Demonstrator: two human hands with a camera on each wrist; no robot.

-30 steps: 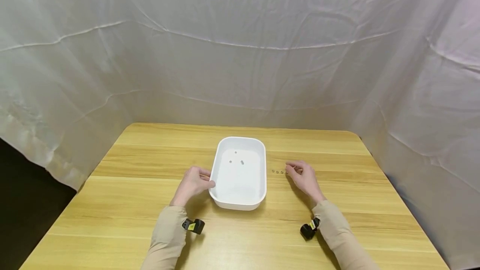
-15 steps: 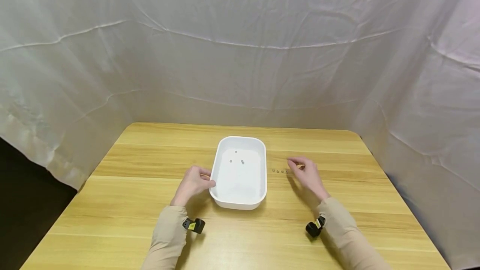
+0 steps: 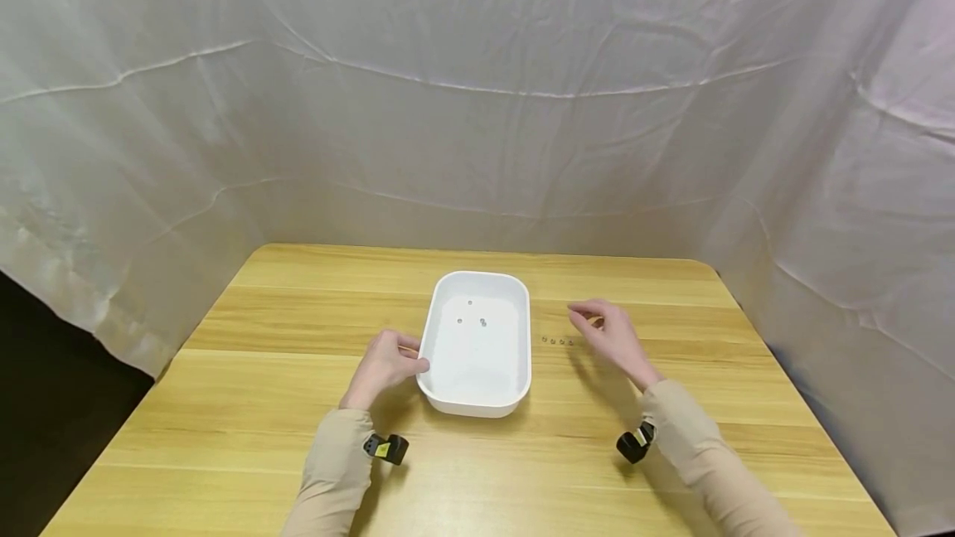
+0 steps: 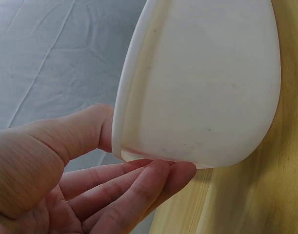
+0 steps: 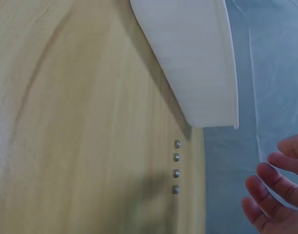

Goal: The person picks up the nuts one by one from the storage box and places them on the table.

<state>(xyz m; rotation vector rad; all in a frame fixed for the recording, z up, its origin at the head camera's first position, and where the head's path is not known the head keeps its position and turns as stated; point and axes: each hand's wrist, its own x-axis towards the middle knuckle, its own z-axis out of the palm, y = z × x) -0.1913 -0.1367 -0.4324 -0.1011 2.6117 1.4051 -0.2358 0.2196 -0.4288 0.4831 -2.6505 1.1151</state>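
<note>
Gripping the white rounded-rectangular plastic tray [image 3: 475,375] at mid-frame: left hand [image 3: 383,367].
Right of centre, the right hand [image 3: 612,336], its hold impossible to tell, hovers near four small silvery metal nuts [image 5: 176,173] in a row.

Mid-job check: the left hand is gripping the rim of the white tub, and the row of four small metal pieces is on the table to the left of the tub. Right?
One slip: the row of four small metal pieces is on the table to the right of the white tub, as the head view shows. The left hand does grip the tub's rim.
</note>
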